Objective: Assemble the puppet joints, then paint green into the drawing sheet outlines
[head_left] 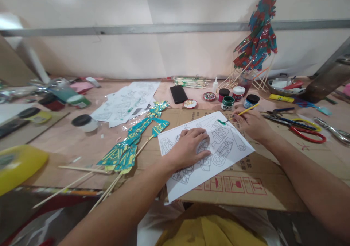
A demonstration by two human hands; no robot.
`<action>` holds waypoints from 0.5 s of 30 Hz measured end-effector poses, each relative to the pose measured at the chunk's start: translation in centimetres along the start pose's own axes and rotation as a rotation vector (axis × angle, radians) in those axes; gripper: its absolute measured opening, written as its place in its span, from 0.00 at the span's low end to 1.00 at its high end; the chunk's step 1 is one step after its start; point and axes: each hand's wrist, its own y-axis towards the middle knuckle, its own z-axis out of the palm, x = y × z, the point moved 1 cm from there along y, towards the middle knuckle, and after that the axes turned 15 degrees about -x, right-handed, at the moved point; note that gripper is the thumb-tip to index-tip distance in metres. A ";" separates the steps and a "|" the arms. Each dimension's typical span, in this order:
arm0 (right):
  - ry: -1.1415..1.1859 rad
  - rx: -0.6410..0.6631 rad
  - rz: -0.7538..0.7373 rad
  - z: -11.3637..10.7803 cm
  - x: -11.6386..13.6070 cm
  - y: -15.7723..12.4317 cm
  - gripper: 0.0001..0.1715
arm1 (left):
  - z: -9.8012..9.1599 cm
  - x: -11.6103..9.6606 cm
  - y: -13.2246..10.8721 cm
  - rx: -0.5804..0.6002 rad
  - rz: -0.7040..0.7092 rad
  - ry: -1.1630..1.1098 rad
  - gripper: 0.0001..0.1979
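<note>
My left hand lies flat on a white sheet printed with black outline drawings, its fingers stretched out. Between the fingers of my right hand is a thin yellow paintbrush. The brush tip meets the sheet at a small patch of wet-looking green paint near the upper edge. Just beyond the sheet stands an open jar of green paint. Under the sheet is flattened cardboard with red printed symbols.
Left of the sheet lies a teal and yellow paper figure on sticks. Scissors and pliers lie to the right. Behind are a phone, a blue-lidded paint jar, a glue bottle and a standing red-blue figure.
</note>
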 end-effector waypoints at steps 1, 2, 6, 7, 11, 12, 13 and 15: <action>-0.009 0.017 0.007 0.0 0.0 0.0 0.16 | 0.0 0.0 0.0 0.000 0.002 0.002 0.24; -0.020 0.029 0.013 -0.1 0.0 0.0 0.17 | 0.0 0.0 0.0 -0.001 0.003 0.005 0.24; -0.041 0.034 0.005 -0.5 0.1 0.2 0.16 | -0.1 -0.1 0.0 -0.005 0.006 0.008 0.23; -0.041 0.028 0.002 -0.6 0.1 0.2 0.16 | -0.1 -0.1 0.0 -0.005 0.003 0.009 0.23; -0.033 0.024 0.006 -0.6 0.0 0.3 0.16 | -0.1 -0.1 0.0 0.002 -0.010 0.007 0.24; -0.032 0.032 0.009 -0.6 0.0 0.2 0.15 | -0.1 -0.1 0.0 0.003 -0.011 0.005 0.24; -0.032 0.042 0.012 -0.6 0.0 0.2 0.15 | -0.1 -0.1 0.0 0.004 -0.012 0.003 0.24; -0.024 0.060 0.018 -0.7 0.1 0.2 0.15 | -0.1 -0.1 0.0 0.006 -0.013 -0.006 0.24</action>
